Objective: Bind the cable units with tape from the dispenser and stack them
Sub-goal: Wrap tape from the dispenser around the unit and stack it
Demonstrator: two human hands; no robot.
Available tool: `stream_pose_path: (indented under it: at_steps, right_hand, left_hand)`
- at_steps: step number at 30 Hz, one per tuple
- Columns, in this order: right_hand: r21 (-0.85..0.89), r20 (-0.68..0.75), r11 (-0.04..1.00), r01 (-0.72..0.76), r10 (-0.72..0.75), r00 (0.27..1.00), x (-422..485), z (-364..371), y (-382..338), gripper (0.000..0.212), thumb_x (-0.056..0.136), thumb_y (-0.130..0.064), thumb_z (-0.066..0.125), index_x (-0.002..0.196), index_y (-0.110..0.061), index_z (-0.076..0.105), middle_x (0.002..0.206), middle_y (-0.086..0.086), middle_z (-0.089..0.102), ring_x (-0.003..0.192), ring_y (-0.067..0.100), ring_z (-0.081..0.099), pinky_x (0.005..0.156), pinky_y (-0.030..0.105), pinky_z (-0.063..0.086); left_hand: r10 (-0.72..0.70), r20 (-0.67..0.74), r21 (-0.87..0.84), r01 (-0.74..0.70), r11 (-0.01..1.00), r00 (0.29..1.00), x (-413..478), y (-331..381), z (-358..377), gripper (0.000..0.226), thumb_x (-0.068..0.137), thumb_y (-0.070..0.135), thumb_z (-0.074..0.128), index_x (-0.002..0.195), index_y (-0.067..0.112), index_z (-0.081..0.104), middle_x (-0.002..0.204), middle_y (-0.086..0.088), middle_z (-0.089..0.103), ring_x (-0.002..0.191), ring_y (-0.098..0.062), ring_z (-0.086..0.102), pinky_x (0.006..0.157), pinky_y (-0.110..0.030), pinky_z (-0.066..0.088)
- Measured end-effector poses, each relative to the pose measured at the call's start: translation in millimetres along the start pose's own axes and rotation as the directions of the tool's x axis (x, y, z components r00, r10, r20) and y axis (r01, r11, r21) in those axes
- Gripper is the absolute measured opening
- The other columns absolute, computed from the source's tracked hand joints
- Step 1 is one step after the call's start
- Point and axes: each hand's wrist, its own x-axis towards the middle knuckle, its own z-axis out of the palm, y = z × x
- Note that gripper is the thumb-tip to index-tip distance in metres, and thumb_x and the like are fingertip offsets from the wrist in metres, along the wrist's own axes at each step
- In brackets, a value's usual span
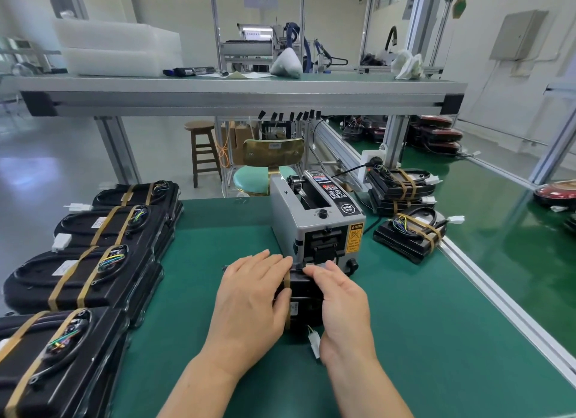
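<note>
On the green desk point(436, 339), a black cable unit point(307, 299) lies just in front of the dispenser point(318, 224), covered by both of a worker's hands; the left hand point(249, 299) lies flat over its left half beside a tan tape band point(287, 318), and the right hand point(339, 302) rests over its right half; neither grip is closed, the fingers straight and pressing down; whether the right fingertips pinch a fresh strip at the dispenser's mouth we cannot tell. We judge the binding to be under way, with stacks of bound units point(87, 277) waiting at the left and a few more point(411, 236) at the right. The risks as we see them: uneven pressure could leave the band creased or its end lifting; the unit could slide under flat hands and set the tape crooked; the white connector point(313, 344), loose at the near end, could snag or be caught under the unit; fingertips sit close to the dispenser's outlet.
</note>
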Motion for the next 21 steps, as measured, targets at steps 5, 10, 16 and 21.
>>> stream_pose_path:
  at_steps: [5, 10, 16, 21]
  right_hand:
    - [0.002, -0.002, 1.000, 0.005, -0.005, 1.000, 2, -1, 4, 0.027, 0.086, -0.002, 0.067, 0.072, -0.020, 0.081, 0.131, -0.009, 0.054, 0.122, 0.021, 0.058, 0.105, 0.050, 0.046]
    - [0.023, 0.007, 1.000, 0.002, -0.002, 1.000, 4, -2, 7, 0.023, 0.086, -0.003, 0.068, 0.076, -0.018, 0.081, 0.128, -0.014, 0.055, 0.122, 0.023, 0.058, 0.105, 0.052, 0.045]
    - [0.004, 0.013, 1.000, 0.004, -0.004, 1.000, 6, -3, 10, 0.021, 0.088, -0.005, 0.067, 0.077, -0.016, 0.081, 0.130, -0.014, 0.053, 0.125, 0.024, 0.056, 0.105, 0.054, 0.045]
    - [-0.125, -0.061, 0.989, 0.075, -0.083, 0.995, 7, -6, 12, 0.020, 0.089, -0.007, 0.065, 0.081, -0.018, 0.079, 0.122, -0.009, 0.061, 0.120, 0.015, 0.059, 0.106, 0.048, 0.045]
  left_hand:
    - [0.015, -0.008, -0.027, -0.016, 1.000, 1.000, -1, 0, -1, 0.047, 0.075, 0.018, 0.066, 0.123, 0.020, 0.067, 0.118, 0.007, 0.069, 0.117, -0.021, 0.061, 0.103, -0.032, 0.033]
    - [0.035, -0.020, -0.042, -0.036, 0.998, 0.999, -2, 0, 0, 0.052, 0.074, 0.009, 0.077, 0.123, 0.025, 0.067, 0.115, 0.007, 0.068, 0.116, -0.022, 0.061, 0.102, -0.032, 0.033]
    - [0.038, -0.033, -0.029, -0.039, 0.999, 0.999, -2, -2, 3, 0.044, 0.077, 0.011, 0.076, 0.117, 0.029, 0.071, 0.114, 0.004, 0.069, 0.116, -0.023, 0.062, 0.101, -0.036, 0.040]
    - [0.046, -0.082, -0.009, -0.047, 0.999, 0.996, 3, -3, 5, 0.034, 0.079, 0.017, 0.065, 0.110, 0.028, 0.073, 0.107, 0.005, 0.069, 0.107, -0.021, 0.063, 0.098, -0.033, 0.041]
